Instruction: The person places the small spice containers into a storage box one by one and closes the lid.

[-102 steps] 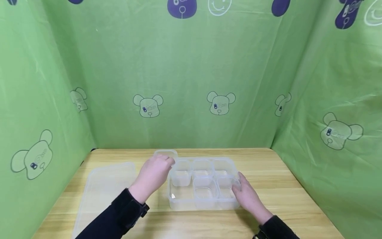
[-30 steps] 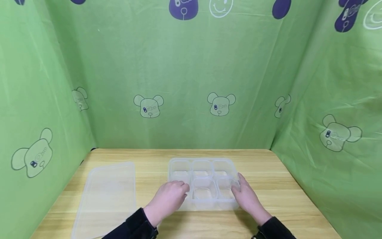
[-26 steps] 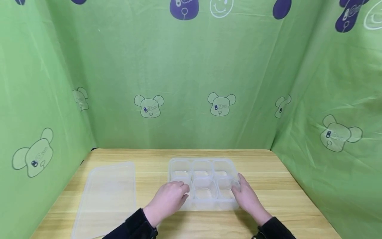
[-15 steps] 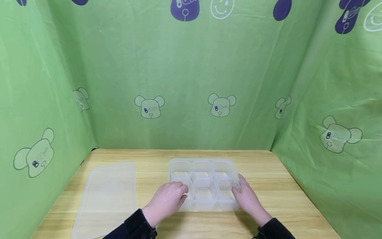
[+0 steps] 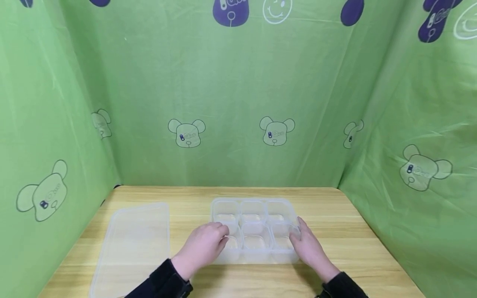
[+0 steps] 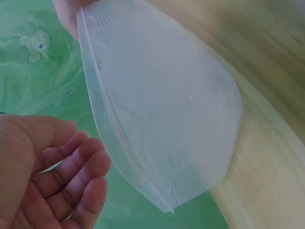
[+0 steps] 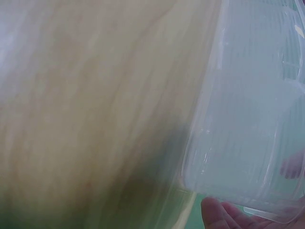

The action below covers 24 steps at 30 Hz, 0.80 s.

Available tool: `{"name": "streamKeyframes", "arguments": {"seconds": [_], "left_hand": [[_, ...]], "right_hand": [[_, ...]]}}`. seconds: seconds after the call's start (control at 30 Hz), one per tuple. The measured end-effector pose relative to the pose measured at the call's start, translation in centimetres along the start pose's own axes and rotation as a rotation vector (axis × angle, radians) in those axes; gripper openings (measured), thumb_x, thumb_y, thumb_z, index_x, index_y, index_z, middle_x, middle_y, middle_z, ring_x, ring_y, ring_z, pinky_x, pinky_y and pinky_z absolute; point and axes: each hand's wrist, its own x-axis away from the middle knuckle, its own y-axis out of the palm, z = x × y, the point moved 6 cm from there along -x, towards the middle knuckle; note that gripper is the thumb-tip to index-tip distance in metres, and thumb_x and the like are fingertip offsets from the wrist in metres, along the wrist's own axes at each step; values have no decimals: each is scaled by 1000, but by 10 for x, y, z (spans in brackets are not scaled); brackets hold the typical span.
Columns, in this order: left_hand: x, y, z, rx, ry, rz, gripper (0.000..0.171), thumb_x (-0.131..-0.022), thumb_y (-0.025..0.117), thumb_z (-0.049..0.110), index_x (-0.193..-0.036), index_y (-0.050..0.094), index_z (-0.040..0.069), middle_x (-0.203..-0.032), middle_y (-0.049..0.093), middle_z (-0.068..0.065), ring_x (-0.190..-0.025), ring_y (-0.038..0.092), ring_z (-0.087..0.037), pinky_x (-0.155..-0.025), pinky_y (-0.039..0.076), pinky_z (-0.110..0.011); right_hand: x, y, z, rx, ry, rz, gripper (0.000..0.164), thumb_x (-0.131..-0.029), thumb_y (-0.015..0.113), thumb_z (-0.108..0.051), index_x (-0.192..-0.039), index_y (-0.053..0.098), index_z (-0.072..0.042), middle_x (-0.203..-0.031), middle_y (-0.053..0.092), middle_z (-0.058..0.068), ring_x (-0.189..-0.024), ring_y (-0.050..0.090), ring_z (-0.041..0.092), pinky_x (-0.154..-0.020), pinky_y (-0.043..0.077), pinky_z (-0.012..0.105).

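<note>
A large clear plastic storage box (image 5: pixel 257 257) stands on the table with several small clear plastic containers inside, in two rows. The front-left small container (image 5: pixel 232 243) sits level with its neighbours, partly covered by my left hand (image 5: pixel 203 248). In the left wrist view that hand's fingers (image 6: pixel 93 164) are loosely bent beside the rim of the storage box (image 6: pixel 162 105), with nothing between fingers and thumb. My right hand (image 5: pixel 311 246) grips the box's right end, thumb over the rim and fingers along the outer wall. The right wrist view shows its fingertips (image 7: pixel 214 212) at the box's end (image 7: pixel 238 119).
A flat translucent lid (image 5: pixel 134 244) lies on the table to the left of the box. The wooden table (image 5: pixel 357 240) ends at green patterned fabric (image 5: pixel 231 165), which rises at the back and on both sides.
My left hand has brought a small container from behind the box's left corner into the front-left space and let go of it, shifting slightly left. The right hand has kept its grip.
</note>
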Motion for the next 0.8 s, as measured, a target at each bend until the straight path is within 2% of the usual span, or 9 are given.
{"name": "streamKeyframes", "arguments": {"seconds": [0.4, 0.8], "left_hand": [[2, -12, -11, 31, -50, 3, 6, -88, 74, 12, -88, 68, 11, -79, 64, 4, -69, 59, -9, -63, 52, -26], [9, -12, -25, 9, -66, 21, 6, -87, 73, 11, -87, 67, 11, -78, 63, 4, -68, 58, -9, -62, 52, -27]], "right_hand": [[0, 1, 1, 4, -4, -1, 71, -103, 47, -22, -154, 10, 11, -154, 22, 38, -139, 28, 54, -113, 24, 62], [-1, 0, 1, -1, 2, 2, 71, -103, 47, -22, -154, 9, 11, -155, 20, 37, -140, 26, 53, -114, 23, 61]]}}
